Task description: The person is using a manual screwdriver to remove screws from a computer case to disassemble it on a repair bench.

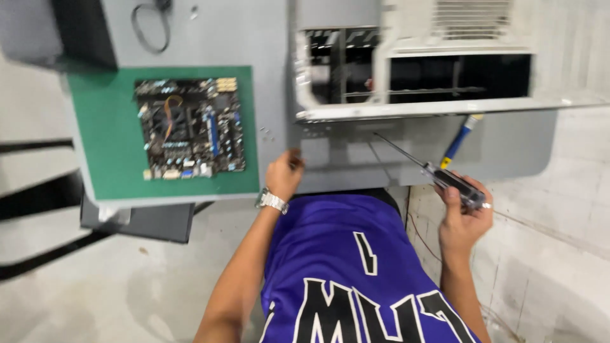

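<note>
My right hand (462, 219) grips a screwdriver (438, 174) by its clear dark handle, with the thin shaft pointing up and left over the grey table (267, 38). My left hand (284, 174), a metal watch on its wrist, rests at the table's near edge with fingers curled around something small that I cannot make out. A dark motherboard (190, 127) lies on a green mat (105, 140) to the left of that hand. An open white computer case (413, 82) lies on its side at the back right.
A blue and yellow screwdriver (459, 140) lies on the table under the case's edge. A black cable loop (151, 25) sits at the back left. Several small screws (267, 133) lie by the mat. A dark tray (146, 219) juts out below the table.
</note>
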